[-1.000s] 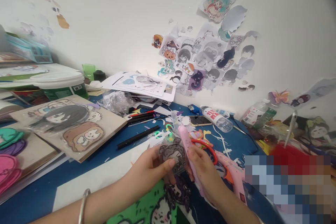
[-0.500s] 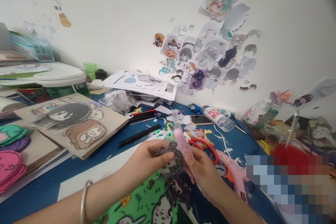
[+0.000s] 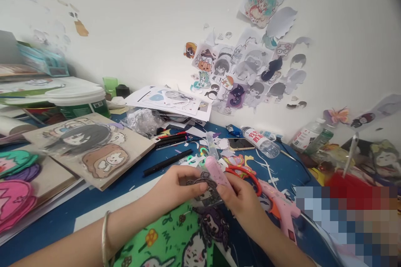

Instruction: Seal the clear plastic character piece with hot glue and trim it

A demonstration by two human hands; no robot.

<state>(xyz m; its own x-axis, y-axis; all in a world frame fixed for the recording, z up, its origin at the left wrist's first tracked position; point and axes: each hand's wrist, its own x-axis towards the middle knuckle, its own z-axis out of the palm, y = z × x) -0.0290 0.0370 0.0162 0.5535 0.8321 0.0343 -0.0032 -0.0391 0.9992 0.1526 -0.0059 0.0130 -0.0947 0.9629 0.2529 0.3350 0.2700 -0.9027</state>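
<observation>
Blue desk (image 3: 184,159), heavily cluttered, up against a white wall (image 3: 140,16) covered in paper character drawings (image 3: 247,58). From where I stand: person seated at it, both hands busy near the middle.

Left hand (image 3: 189,181) has a grey character cutout (image 3: 208,195) pinched, thumb flat on its face, other fingers mostly hidden behind. Right hand (image 3: 242,196) has fingers closed around a pink rounded tool (image 3: 216,171), its blunt end pointing up and away, just over the cutout. Can't tell whether tool and cutout touch. Silver bracelet (image 3: 105,235) on left wrist.

Just below the hands: dark purple cutout (image 3: 214,227), beside a green sheet (image 3: 169,233) with drawn flowers. Red-handled scissors (image 3: 249,177) and pink glue gun (image 3: 286,212), orange trigger, lie right of the right hand.

Writing: clear plastic bottle (image 3: 260,142) on its side, white label with big red Chinese characters, too blurred to read for certain. Phone (image 3: 241,144) next to it. More bottles (image 3: 308,135) far right, red-and-dark print too small. Green tub (image 3: 83,108) with white lid, far left, carries a small white box of print, unreadable. Black marker (image 3: 167,162) left of centre, no legible lettering. Board (image 3: 138,147) at left holds cutouts under clear film.
</observation>
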